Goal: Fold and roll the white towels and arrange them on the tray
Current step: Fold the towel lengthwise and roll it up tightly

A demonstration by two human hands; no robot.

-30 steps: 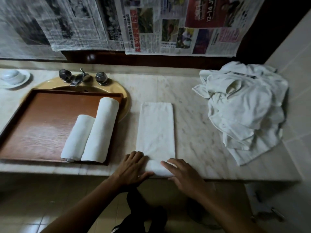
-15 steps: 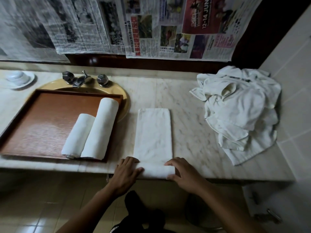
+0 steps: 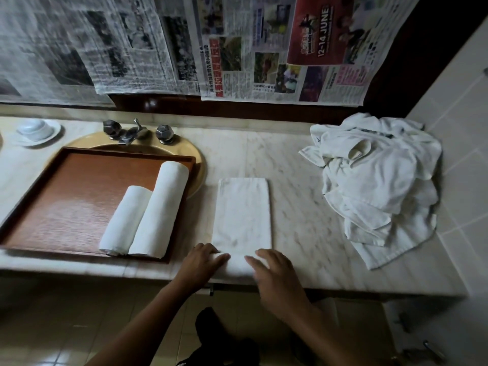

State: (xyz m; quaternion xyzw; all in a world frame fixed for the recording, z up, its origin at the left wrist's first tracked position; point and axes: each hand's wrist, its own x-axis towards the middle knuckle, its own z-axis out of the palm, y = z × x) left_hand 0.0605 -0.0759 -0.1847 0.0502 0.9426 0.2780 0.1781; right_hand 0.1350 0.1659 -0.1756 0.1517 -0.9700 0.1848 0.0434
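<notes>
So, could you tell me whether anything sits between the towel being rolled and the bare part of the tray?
Yes: the long rolled towel and the short rolled towel lie at the right of the tray, between the folded towel and the bare wood left of them.

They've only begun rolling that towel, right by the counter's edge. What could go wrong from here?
1. The started roll sits at the front edge of the counter, under the left hand and right hand; it might slip off.
2. Uneven pressing could leave the folded towel crooked or loose, unlike the two rolled towels on the tray.
</notes>
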